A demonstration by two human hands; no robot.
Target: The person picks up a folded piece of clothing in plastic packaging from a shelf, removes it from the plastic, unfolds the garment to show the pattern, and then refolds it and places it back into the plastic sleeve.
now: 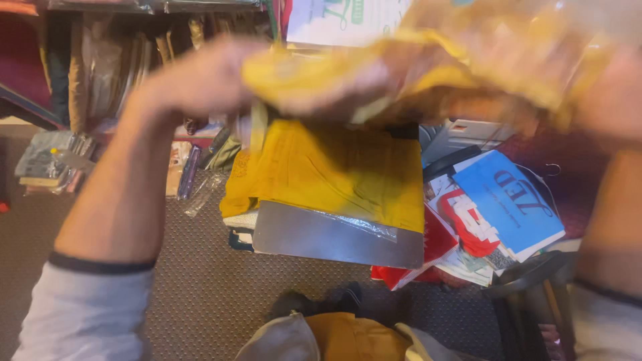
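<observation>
Both hands raise a blurred yellow packet [468,60] above the folded yellow cloth [334,170]; left hand [200,77] grasps its edge; right hand [612,93], cut off, grip unclear.

Motion blur smears both hands: left hand [200,80] fingers unreadable, right hand [612,93] cut by right edge. Yellow cloth [428,67] they hold is blurred, top cropped. It hides the upper part of the yellow stack [328,170]. Black bag [535,294] cut off at bottom.
</observation>
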